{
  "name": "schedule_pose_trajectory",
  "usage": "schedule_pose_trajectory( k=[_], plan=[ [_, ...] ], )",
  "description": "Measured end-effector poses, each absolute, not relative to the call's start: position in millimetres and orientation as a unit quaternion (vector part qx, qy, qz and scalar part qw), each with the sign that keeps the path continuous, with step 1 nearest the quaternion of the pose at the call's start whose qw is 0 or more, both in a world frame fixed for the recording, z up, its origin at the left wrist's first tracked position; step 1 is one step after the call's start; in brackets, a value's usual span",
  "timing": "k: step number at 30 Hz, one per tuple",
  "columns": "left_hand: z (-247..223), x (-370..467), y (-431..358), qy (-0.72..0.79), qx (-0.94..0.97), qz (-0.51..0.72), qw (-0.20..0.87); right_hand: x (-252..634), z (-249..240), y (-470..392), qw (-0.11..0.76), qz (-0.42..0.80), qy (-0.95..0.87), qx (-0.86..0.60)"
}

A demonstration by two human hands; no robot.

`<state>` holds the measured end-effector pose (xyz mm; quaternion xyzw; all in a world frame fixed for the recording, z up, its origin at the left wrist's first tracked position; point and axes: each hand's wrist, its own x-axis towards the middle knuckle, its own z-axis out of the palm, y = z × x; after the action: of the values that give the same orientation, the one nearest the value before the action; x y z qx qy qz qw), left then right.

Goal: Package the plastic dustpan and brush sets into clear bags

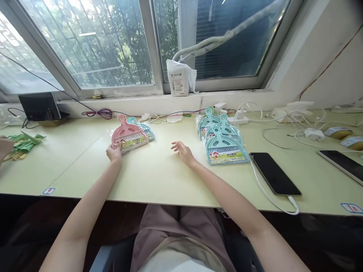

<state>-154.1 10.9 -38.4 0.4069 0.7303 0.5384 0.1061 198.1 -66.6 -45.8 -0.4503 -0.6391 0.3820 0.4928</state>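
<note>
Pale green table [159, 177] spans the whole view, under a wide window [107, 41] w/ trees outside. On the sill side: white packet [178, 77] upright against the glass, dark box [39, 106] far left, tangle of white cables & chargers [295, 117] to the right. Black phone [274, 173] lies flat right of centre, white cable plugged in at its near end; 2nd phone [342, 162] near the right edge. Stack of teal dustpan packs [222, 141] sits just left of the black phone, fanned, handles pointing to the window. Pink dustpan pack [128, 134] lies left of centre, on top of a teal pack [146, 130] that peeks out behind it. Left hand [114, 153] pinches the pink pack's near-left corner, fingers closed on it. Right hand [183, 151] rests on bare table btwn the two piles, fingers loosely spread, holding nothing, near but not touching the teal stack. Green strips [24, 141] at far left, another person's hand [4, 147] just beside them.
</note>
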Motion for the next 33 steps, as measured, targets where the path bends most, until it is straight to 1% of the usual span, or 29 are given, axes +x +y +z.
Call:
schedule_pose_trajectory(
  k=[5, 9, 15, 20, 24, 26, 29, 31, 33],
  plan=[
    [-40.3, -137.8, 32.0, 0.761, 0.361, 0.53, 0.095, 199.6, -47.0, -65.8, 0.487, 0.373, -0.65, -0.447],
    [-39.6, -121.0, 44.6, 0.788, 0.35, 0.504, 0.052, 200.4, -48.8, -63.4, 0.471, 0.351, -0.673, -0.45],
    [-30.7, -99.8, 51.9, 0.807, 0.322, 0.495, 0.02, 200.9, -45.8, -66.2, 0.439, 0.324, -0.702, -0.458],
    [-26.7, -82.7, 39.1, 0.781, 0.39, 0.481, -0.081, 199.7, -41.0, -69.4, 0.423, 0.32, -0.707, -0.468],
    [-21.7, -66.0, 20.8, 0.718, 0.489, 0.48, -0.118, 197.7, -38.4, -70.2, 0.406, 0.305, -0.721, -0.472],
    [-10.3, -50.0, 8.7, 0.668, 0.531, 0.507, -0.117, 196.7, -38.0, -69.8, 0.403, 0.3, -0.726, -0.469],
    [23.7, -13.6, -28.0, 0.579, 0.551, 0.595, -0.087, 195.5, -38.7, -68.4, 0.403, 0.297, -0.729, -0.467],
    [49.9, 12.7, -72.3, 0.512, 0.561, 0.65, -0.039, 195.3, -39.5, -68.0, 0.399, 0.298, -0.731, -0.466],
    [67.7, 32.4, -129.7, 0.432, 0.608, 0.664, 0.047, 195.7, -39.9, -68.4, 0.392, 0.298, -0.736, -0.465]
  ],
)
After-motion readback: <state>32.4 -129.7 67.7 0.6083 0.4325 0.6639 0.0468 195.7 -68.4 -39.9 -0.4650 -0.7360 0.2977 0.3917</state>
